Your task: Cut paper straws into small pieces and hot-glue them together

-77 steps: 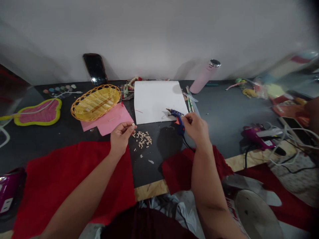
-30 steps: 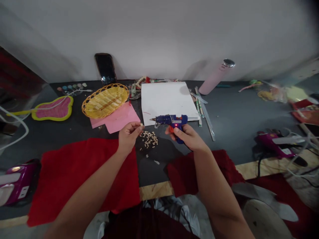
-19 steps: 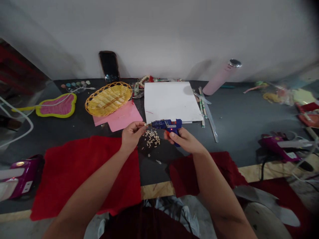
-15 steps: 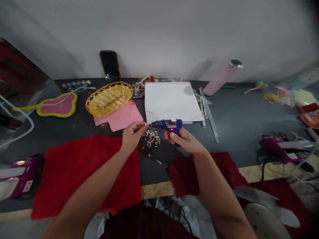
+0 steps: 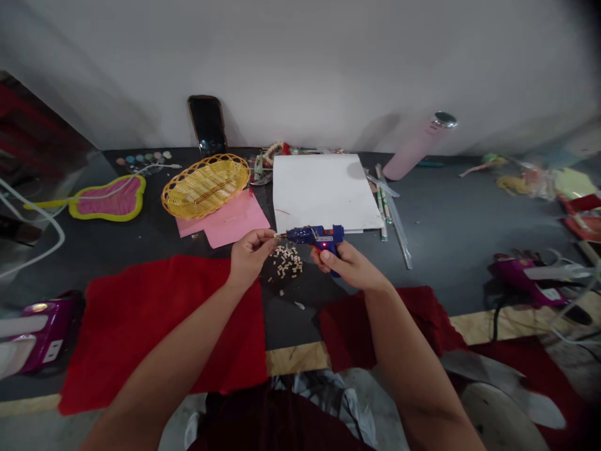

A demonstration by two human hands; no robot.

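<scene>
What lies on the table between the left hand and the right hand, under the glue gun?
In the head view, a small pile of pale beads lies on the dark table between the left hand and right hand, below the glue gun.

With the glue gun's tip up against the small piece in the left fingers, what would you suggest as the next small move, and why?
Probably a gentle trigger squeeze: the right hand holds the blue glue gun level, its light red, nozzle meeting the small piece pinched by the left hand.

The blue glue gun (image 5: 315, 237) has been lifted off the white paper (image 5: 323, 191) by the right hand (image 5: 350, 266) and turned leftward; its nozzle has been brought against the small piece pinched in the left hand (image 5: 248, 255).
</scene>
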